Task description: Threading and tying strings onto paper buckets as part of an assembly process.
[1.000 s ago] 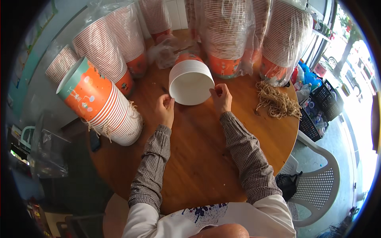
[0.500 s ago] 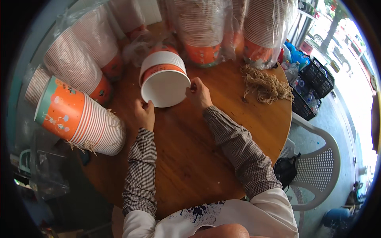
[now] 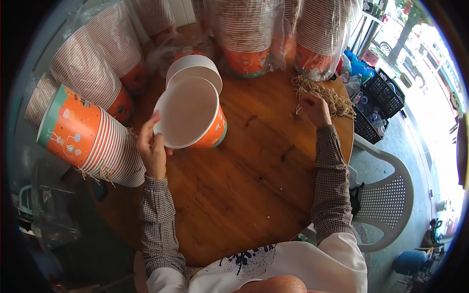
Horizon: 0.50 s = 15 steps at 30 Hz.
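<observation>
the left hand [image 3: 154, 145] is clamped on the orange bucket [image 3: 189, 113] by its edge. the right hand [image 3: 316, 108] meets twine [image 3: 337, 101], pinch indeterminable. bare tabletop [image 3: 249, 180] lies open between both grips.

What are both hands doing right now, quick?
Left hand: holding the orange tub by its rim.
Right hand: fingers curled at the twine pile; whether it grips a strand cannot be told.
</observation>
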### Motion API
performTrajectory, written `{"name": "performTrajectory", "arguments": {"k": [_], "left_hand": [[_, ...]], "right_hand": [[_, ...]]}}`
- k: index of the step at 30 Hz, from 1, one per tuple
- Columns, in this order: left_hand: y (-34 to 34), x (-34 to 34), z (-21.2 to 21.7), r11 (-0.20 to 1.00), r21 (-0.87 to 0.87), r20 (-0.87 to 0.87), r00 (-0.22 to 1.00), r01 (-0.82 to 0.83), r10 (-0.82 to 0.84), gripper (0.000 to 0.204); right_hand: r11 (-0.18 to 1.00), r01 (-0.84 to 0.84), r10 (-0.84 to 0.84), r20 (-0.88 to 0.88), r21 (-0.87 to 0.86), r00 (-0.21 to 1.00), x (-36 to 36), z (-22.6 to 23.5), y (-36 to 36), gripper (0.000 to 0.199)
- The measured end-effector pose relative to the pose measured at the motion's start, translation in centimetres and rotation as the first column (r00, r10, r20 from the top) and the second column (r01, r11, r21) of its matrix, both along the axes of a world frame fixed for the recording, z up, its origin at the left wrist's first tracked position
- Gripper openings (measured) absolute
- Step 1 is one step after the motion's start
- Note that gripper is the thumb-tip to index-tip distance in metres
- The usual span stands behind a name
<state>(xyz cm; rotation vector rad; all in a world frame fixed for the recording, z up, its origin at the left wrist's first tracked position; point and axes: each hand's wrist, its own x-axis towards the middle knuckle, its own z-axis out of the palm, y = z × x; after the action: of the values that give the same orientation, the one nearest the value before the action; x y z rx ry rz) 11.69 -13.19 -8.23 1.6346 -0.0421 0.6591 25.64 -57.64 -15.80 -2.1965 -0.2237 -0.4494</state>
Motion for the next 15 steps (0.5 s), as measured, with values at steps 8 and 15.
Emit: {"name": "performTrajectory", "arguments": {"k": [8,15], "left_hand": [[-1.2,-0.7,0.4,0.748,0.566,0.283,0.934,-0.347,0.219,0.015],[-9.3,-3.6,-1.5,0.861,0.508,0.288,0.935,0.033,-0.206,0.014]], "right_hand": [[0.943,-0.028,0.009,-0.060,-0.331,0.998,0.1,-0.7,-0.3,0.015],[0.891,-0.057,0.015,-0.097,-0.449,0.995,-0.3,-0.6,0.7,0.016]]}}
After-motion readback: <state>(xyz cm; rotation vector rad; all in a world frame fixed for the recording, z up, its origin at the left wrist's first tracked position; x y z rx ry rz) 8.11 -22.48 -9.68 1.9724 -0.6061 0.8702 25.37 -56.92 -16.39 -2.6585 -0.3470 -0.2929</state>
